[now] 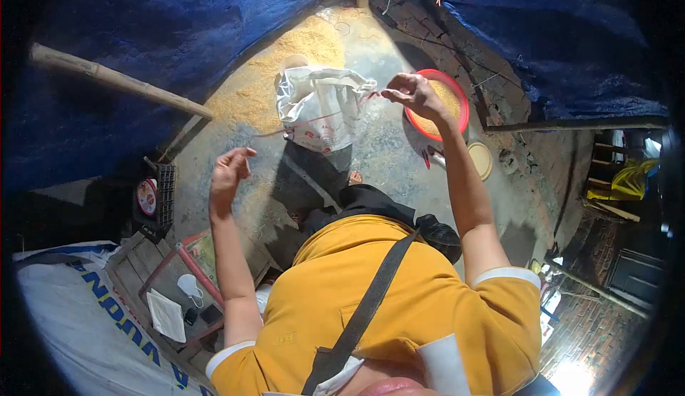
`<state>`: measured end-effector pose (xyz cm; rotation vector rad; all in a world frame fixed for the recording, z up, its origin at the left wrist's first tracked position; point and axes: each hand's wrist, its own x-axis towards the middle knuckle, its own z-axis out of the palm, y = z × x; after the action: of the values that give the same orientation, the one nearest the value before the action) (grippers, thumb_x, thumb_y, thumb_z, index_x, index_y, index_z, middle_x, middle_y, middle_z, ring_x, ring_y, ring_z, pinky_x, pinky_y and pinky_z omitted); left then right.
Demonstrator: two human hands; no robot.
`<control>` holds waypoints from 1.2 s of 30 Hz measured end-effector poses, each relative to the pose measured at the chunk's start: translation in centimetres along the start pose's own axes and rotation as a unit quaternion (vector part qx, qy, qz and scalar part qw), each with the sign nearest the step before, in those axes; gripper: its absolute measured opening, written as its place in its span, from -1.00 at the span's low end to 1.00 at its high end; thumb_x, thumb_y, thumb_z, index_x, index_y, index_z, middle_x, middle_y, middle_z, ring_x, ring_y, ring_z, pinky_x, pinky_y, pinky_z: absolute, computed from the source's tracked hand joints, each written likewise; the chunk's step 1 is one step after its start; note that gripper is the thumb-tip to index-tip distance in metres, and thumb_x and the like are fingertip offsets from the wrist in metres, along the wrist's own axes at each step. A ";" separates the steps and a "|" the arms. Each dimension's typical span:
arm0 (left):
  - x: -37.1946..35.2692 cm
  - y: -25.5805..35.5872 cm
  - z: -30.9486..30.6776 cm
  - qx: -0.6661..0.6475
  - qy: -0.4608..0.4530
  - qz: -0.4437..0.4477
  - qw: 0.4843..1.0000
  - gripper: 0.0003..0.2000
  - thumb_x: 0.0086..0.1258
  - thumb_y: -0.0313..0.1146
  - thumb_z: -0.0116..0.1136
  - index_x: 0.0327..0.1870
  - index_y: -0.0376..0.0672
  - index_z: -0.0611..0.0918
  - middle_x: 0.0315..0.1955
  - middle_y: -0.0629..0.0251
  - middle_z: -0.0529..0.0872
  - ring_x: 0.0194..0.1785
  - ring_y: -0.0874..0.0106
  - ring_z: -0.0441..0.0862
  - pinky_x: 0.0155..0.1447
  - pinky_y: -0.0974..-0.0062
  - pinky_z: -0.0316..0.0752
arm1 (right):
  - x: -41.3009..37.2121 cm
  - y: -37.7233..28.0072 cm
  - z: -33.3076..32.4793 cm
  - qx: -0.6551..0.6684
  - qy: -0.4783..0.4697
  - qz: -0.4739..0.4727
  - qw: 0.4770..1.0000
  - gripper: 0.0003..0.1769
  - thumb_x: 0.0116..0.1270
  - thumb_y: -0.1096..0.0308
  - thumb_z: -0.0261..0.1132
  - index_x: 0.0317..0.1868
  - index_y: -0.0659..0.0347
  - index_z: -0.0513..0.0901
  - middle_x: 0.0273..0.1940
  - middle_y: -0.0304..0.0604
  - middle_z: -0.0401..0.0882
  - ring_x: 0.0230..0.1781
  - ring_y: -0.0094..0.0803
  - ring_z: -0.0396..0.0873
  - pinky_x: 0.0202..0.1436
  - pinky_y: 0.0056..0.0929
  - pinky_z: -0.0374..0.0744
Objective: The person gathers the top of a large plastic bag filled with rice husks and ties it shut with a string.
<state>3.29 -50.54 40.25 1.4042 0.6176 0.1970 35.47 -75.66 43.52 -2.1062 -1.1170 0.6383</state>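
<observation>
A white woven sack with red print stands on the floor in front of me, its top loosely gathered. A thin red string runs across the sack's front. My right hand is raised at the sack's right, thumb and fingers pinched on the string's right end. To the lower left of the sack, my left hand has its fingers curled together. The string's left end trails toward it, but what the left fingers hold, if anything, is too small to see.
Yellow grain is heaped behind the sack. A red basin of grain stands at the right, near a round pale lid. Blue tarps and a bamboo pole border the space. A large printed sack lies lower left.
</observation>
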 end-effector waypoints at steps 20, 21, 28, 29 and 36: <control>13.5 7.5 5.8 -0.497 0.082 0.034 0.863 -0.55 0.34 -0.10 -0.45 0.17 -0.14 0.18 0.03 0.08 0.34 -0.26 0.34 0.44 -0.26 0.58 0.36 | 4.7 2.9 3.3 0.491 0.131 0.144 0.849 -0.70 0.19 0.16 0.11 -0.56 0.20 0.41 -0.68 -0.33 0.35 -0.70 -0.62 0.33 -0.60 -0.64 0.41; 14.0 7.2 6.8 -0.440 -0.009 0.101 0.892 -0.56 0.33 -0.13 -0.41 0.20 -0.05 0.12 0.04 0.07 0.32 -0.02 0.25 0.39 -0.03 0.49 0.36 | 5.3 2.3 4.0 0.495 0.121 0.124 0.851 -0.72 0.20 0.19 0.11 -0.52 0.23 0.45 -0.69 -0.35 0.36 -0.71 -0.66 0.30 -0.64 -0.68 0.34; 15.5 7.7 14.2 0.250 -0.118 0.343 0.898 -0.57 0.05 -0.51 0.13 0.01 -0.16 0.38 -0.08 0.19 0.44 0.04 0.41 0.36 0.07 0.47 0.28 | 8.4 -3.4 4.6 0.482 0.046 0.028 0.875 -0.73 0.21 0.22 0.10 -0.43 0.28 0.51 -0.61 -0.33 0.45 -0.68 -0.69 0.30 -0.62 -0.72 0.30; 16.1 7.4 14.1 0.263 -0.118 0.338 0.896 -0.60 0.07 -0.47 0.13 -0.01 -0.18 0.40 -0.17 0.21 0.51 -0.03 0.44 0.42 0.03 0.50 0.31 | 8.6 -3.5 4.1 0.466 0.033 0.055 0.883 -0.73 0.20 0.21 0.11 -0.44 0.28 0.51 -0.59 -0.32 0.46 -0.67 -0.69 0.31 -0.62 -0.71 0.31; 19.1 5.9 9.2 0.059 -0.247 0.095 0.963 -0.83 0.22 -0.40 0.01 -0.24 -0.30 0.50 -0.48 0.42 0.55 -0.40 0.69 0.42 -0.33 0.74 0.33 | 10.3 -4.0 4.7 0.454 0.099 0.098 0.880 -0.70 0.20 0.20 0.11 -0.55 0.25 0.47 -0.68 -0.33 0.39 -0.70 -0.66 0.31 -0.64 -0.70 0.29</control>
<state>25.18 -48.20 40.85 1.5539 0.0814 -0.0441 35.50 -63.74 42.26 -1.4049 -0.3449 0.8130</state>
